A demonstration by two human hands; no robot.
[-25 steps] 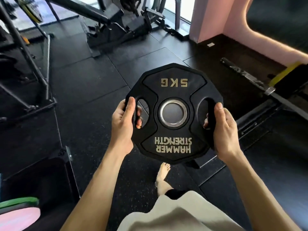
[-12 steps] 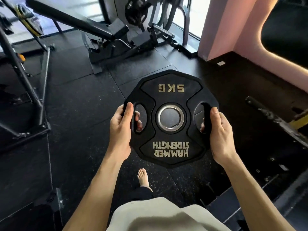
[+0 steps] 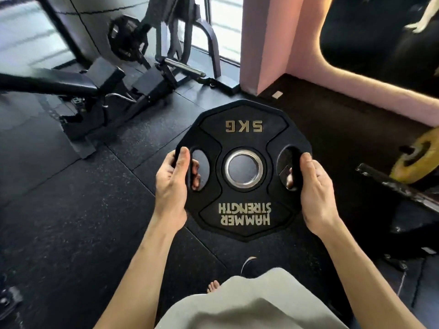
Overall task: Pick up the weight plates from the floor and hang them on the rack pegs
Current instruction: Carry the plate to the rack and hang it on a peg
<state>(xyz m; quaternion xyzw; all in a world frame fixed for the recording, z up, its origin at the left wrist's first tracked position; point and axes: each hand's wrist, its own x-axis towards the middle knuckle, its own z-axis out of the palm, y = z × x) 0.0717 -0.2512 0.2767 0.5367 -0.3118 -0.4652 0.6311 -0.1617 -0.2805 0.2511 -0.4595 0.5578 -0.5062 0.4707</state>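
A black 5 kg weight plate with gold lettering and a steel-ringed centre hole is held flat in front of me, above the floor. My left hand grips its left edge, fingers curled through the left grip slot. My right hand grips the right edge through the right slot. A plate rack with a bare steel peg stands at the back, and another black plate hangs to its left.
A black bench lies at the left on the rubber floor. A pink pillar rises behind the plate. A yellow plate on a bar sits at the right edge. My bare foot shows below the plate.
The view has swung left and forward: the rack and pillar have come closer, and the bench has shifted left. Both hands keep the same hold on the plate.
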